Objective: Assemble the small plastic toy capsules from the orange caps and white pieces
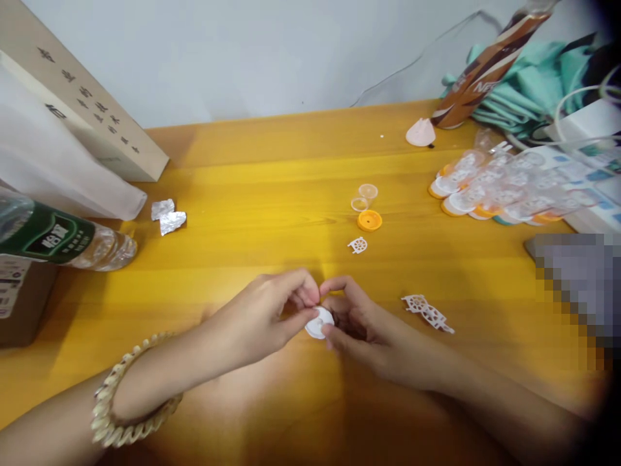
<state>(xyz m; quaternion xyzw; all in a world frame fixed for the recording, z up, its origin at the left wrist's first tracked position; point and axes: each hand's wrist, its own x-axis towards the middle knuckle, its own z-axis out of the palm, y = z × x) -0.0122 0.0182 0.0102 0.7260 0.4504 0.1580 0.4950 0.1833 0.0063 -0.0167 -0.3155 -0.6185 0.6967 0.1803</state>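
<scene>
Between my two hands is a small round white disc (318,325), its face turned up toward me. My left hand (286,304) pinches its upper left side with thumb and fingers. On the right side, my right hand (359,320) grips its edge, the thumb on its face. The fingers partly hide the rim. Beyond the hands lie a white plastic wheel-shaped piece (359,245), an orange round cap (369,221) and two clear plastic cups (368,191). White lattice pieces (427,312) rest to the right of my right hand.
Several clear capsules with coloured bases (490,191) stand at the right, near a brown bottle (490,65) and green cloth (543,84). Foil scraps (169,217), a water bottle (68,233) and a tall paper bag (97,110) are at the left. A pink cone-shaped thing (420,133) lies near the wall.
</scene>
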